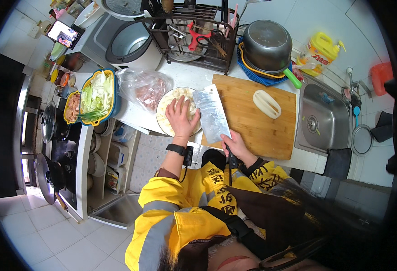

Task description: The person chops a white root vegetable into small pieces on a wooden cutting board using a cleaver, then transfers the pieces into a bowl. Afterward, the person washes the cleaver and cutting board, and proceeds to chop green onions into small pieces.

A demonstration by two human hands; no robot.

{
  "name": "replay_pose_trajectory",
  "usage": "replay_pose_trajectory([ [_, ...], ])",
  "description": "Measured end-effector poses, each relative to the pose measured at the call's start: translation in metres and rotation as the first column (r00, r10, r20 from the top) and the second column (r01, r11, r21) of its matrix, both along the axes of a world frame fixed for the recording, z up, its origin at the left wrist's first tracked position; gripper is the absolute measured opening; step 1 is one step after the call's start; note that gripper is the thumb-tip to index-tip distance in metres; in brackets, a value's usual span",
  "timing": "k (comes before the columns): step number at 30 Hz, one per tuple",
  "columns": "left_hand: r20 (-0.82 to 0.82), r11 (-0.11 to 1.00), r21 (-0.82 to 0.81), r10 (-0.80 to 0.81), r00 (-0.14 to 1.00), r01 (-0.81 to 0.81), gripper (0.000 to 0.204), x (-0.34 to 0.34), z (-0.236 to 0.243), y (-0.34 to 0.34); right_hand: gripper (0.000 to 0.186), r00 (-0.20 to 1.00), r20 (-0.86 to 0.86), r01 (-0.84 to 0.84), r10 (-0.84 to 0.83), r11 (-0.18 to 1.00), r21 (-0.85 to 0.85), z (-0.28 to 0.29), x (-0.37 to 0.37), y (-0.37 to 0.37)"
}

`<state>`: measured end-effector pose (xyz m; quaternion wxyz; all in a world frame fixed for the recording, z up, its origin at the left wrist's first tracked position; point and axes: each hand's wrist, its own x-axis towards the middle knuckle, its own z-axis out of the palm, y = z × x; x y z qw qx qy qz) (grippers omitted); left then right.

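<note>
As the spread left hand (180,119) seemingly settles pale pieces (165,100), right hand (236,145) grips cleaver (211,115), next cut likely wanting white vegetable (262,107) at two o'clock.

The cleaver (211,113) has a broad, rectangular metal blade, streaked across its face, with the dark handle at the near end. Beside it, a round bowl (167,133) contains white cut pieces (163,108); blade-to-rim contact cannot be confirmed.
</note>
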<state>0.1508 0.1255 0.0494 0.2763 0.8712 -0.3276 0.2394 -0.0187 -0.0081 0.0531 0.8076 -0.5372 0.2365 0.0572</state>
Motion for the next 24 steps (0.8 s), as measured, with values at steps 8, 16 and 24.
replay_pose_trajectory([
  [8, -0.029, 0.951, 0.277, -0.136, 0.990, 0.138, 0.046, 0.005, 0.002, 0.006, 0.013, 0.997, -0.016, 0.071, -0.071, 0.997, -0.009, -0.004, -0.008, -0.015],
  [16, -0.114, 0.939, 0.318, -0.096, 0.989, 0.128, 0.055, 0.001, 0.011, 0.007, 0.013, 0.998, -0.018, 0.059, -0.060, 0.998, -0.027, -0.010, -0.007, -0.015],
  [24, -0.060, 0.937, 0.297, -0.172, 0.983, 0.182, 0.053, -0.003, 0.012, 0.002, 0.011, 0.997, -0.047, 0.056, -0.058, 0.998, -0.042, -0.012, -0.004, -0.018],
])
